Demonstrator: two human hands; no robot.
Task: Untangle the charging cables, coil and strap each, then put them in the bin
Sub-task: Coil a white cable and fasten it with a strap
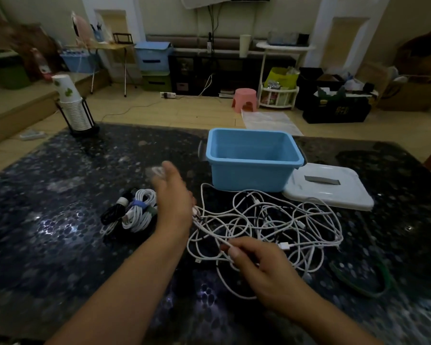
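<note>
The table point(60, 232) is dark and speckled, and its glare makes thin white cord hard to follow. The blue bin point(253, 160) stands open toward the far edge, nothing I can make out inside it, with its white lid point(334, 188) lying flat just beside it on the right. In front of the bin sprawls the tangle point(271, 220), white cables looped over and under each other with at least one dark one buried among them. To the left, well clear of that mess, lie the bundles point(132, 212), a few coils already strapped, one black and the others white. A green strap point(363, 282) waits near the right edge. My left hand point(174, 195) hovers between the bundles and the tangle; it is blurred, something pale shows at its fingertips, and I cannot tell whether it grips anything. My right hand point(266, 265) pinches one white cable between thumb and finger, close to a plug point(284, 246) at the near side of the tangle. The risk, as I judge it, is pulling this strand hard: the loops around it would cinch into a tighter knot, or the whole heap would drag toward me and sweep the strap off the table. Tugging near the plug could also strain the connector.
</note>
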